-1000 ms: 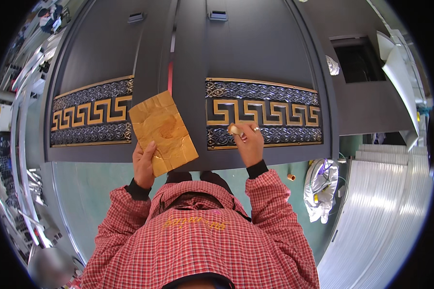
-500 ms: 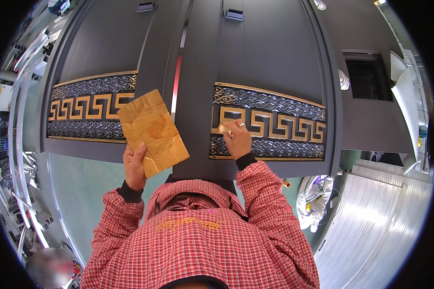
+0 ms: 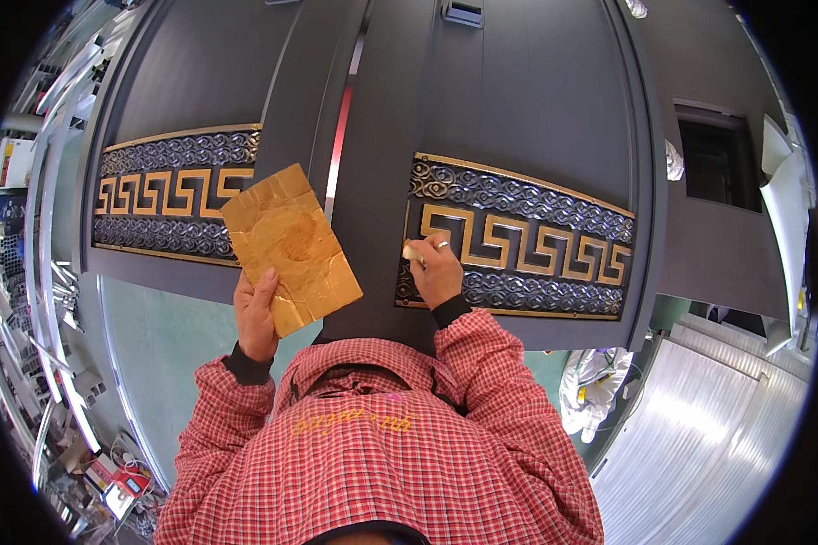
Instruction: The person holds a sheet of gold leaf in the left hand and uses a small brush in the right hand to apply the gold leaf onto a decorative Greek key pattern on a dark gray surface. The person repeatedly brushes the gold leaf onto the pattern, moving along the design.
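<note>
My left hand grips the lower left edge of a creased, gold-coated card, with a darker smeared patch in its middle. Pinched in my right hand is a small pale dabbing pad, possibly sponge or cloth. It is at the left border of the right ornamental panel, whose gold key pattern runs between dark scrollwork bands. To the left, a matching ornamental panel is partly covered by the card.
Both panels are set in large dark grey door leaves lying before me. A red strip shows in the gap between them. Metal profiles and clutter line the left side. Wrapped white material and ribbed translucent sheets are at the right.
My right hand has shifted slightly left and down, bringing the pad from the key pattern to the panel's left border. My left hand still holds the card. The view has shifted a little.
</note>
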A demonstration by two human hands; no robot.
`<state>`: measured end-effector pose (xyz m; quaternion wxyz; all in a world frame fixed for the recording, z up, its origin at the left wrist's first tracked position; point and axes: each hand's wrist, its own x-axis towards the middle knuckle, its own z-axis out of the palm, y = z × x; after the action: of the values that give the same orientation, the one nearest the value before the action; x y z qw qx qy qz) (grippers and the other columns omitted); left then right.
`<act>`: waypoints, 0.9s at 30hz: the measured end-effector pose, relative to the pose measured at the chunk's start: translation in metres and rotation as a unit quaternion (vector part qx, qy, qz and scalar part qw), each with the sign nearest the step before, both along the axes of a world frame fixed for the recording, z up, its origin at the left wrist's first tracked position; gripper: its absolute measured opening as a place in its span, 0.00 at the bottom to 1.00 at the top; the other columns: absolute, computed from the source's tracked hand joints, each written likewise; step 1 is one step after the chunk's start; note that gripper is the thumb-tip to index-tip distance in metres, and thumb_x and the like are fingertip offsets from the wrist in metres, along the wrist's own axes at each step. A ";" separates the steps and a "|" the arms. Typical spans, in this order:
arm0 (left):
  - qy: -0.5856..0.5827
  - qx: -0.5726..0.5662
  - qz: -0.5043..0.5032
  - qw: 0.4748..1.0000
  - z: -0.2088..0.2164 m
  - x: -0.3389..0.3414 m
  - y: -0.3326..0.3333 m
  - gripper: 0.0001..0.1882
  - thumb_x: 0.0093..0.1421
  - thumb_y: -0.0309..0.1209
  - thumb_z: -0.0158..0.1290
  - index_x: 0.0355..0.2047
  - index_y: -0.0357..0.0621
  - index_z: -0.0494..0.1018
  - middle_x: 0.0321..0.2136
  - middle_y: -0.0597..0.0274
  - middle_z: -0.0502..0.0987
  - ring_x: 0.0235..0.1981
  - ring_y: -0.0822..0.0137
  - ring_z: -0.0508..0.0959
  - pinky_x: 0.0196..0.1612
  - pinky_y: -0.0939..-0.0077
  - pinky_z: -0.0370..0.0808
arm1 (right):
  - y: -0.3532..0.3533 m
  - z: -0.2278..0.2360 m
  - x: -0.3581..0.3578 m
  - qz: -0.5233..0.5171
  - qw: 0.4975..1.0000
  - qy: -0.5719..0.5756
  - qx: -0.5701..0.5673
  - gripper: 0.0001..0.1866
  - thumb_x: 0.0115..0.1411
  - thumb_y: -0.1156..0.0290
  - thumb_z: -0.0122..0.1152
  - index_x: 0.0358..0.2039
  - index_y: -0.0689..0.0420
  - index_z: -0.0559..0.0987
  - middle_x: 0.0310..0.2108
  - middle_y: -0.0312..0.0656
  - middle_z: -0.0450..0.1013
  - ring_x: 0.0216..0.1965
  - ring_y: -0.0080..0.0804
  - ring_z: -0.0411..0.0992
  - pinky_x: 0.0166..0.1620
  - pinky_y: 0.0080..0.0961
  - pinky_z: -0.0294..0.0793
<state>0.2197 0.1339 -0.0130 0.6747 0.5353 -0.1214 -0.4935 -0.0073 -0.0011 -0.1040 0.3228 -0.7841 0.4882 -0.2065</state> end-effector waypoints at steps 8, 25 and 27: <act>-0.003 0.003 0.006 1.000 -0.003 0.002 -0.004 0.17 0.66 0.27 0.44 0.53 0.35 0.62 0.48 0.55 0.72 0.46 0.66 0.75 0.48 0.73 0.75 | -0.001 0.002 -0.003 -0.038 0.999 -0.022 -0.026 0.12 0.47 0.80 0.62 0.34 0.52 0.78 0.32 0.39 0.68 0.30 0.40 0.73 0.31 0.33 0.75; 0.001 0.002 -0.025 1.000 -0.008 0.007 -0.011 0.17 0.66 0.27 0.44 0.54 0.36 0.61 0.48 0.55 0.72 0.46 0.66 0.75 0.48 0.73 0.75 | 0.011 -0.007 -0.007 -0.075 0.995 0.008 -0.059 0.10 0.46 0.77 0.63 0.32 0.51 0.78 0.31 0.38 0.68 0.26 0.42 0.72 0.29 0.34 0.74; 0.005 0.001 -0.027 1.000 -0.009 0.009 -0.010 0.18 0.66 0.27 0.44 0.55 0.36 0.61 0.48 0.55 0.72 0.46 0.66 0.75 0.48 0.73 0.74 | 0.007 -0.003 -0.022 -0.103 0.993 0.032 -0.052 0.10 0.46 0.78 0.62 0.31 0.51 0.78 0.31 0.38 0.68 0.26 0.42 0.72 0.29 0.34 0.74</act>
<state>0.2283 0.1239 -0.0218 0.6613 0.5298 -0.1325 -0.5143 -0.0289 0.0058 -0.1070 0.2430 -0.7515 0.5651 -0.2384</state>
